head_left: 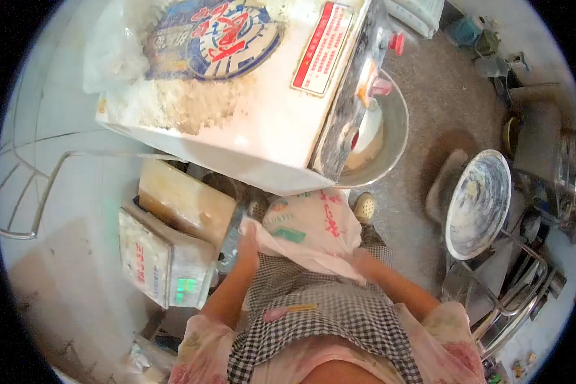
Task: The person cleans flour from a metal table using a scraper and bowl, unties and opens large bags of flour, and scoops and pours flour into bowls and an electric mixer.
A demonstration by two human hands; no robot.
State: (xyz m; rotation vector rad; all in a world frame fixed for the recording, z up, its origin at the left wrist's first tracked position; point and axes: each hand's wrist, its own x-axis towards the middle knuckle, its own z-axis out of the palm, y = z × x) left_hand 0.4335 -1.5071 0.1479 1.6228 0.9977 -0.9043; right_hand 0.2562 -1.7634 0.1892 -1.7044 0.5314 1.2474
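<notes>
A pale sack (310,224) with red and green printing hangs in front of my checked apron, below the front edge of a white machine. At the sack's left edge, my left hand (249,245) is closed on the cloth-like material. On the opposite side my right hand (363,262) grips the lower right edge; its fingers are partly hidden and blurred. The sack's edge is pulled toward my body between both hands. What is inside the sack cannot be seen.
The white machine (262,137) stands ahead, with a metal bowl (400,137) at its right side. A scale (147,256) with green digits is at left beside a tan box (185,198). At right, a floury basin (479,205) rests near a metal-framed stand (537,281).
</notes>
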